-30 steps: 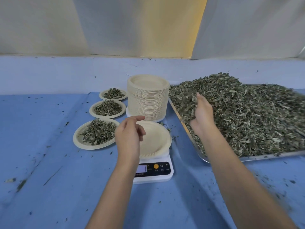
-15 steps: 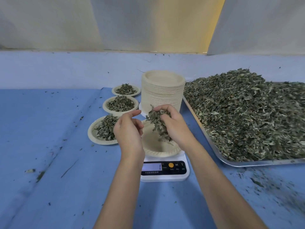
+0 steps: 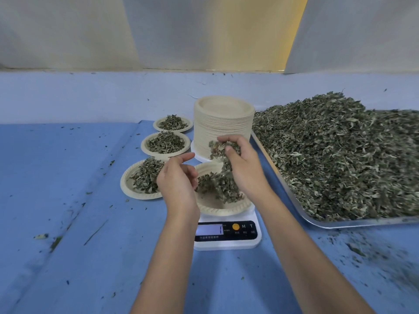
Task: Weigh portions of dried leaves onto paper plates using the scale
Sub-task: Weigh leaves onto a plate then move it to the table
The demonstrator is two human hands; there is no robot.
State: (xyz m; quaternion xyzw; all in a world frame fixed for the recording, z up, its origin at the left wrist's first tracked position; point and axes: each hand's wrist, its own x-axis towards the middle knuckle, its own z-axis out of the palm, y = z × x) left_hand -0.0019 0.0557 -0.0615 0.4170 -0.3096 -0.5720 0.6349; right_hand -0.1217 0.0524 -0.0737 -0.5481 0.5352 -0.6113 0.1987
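Blue cloth covers the bench (image 3: 68, 200). Above a paper plate (image 3: 226, 209) on the white scale (image 3: 226, 242), our right hand (image 3: 244, 171) grasps a clump of dried leaves (image 3: 221, 147), with more piled on the plate below. Our left hand (image 3: 176, 182) hovers beside it, fingers (image 3: 184, 157) loosely curled and holding nothing. A heaped metal tray (image 3: 340, 223) sits to our right.

The display (image 3: 209, 229) of the scale (image 3: 226, 243) is blurred, and its button labels are too small to read. The right picture edge cuts off the tray (image 3: 340, 224). The left hand (image 3: 176, 184) hides part of the nearest filled plate (image 3: 127, 189). The leaves (image 3: 223, 164) under the right hand (image 3: 244, 171) are motion-blurred.
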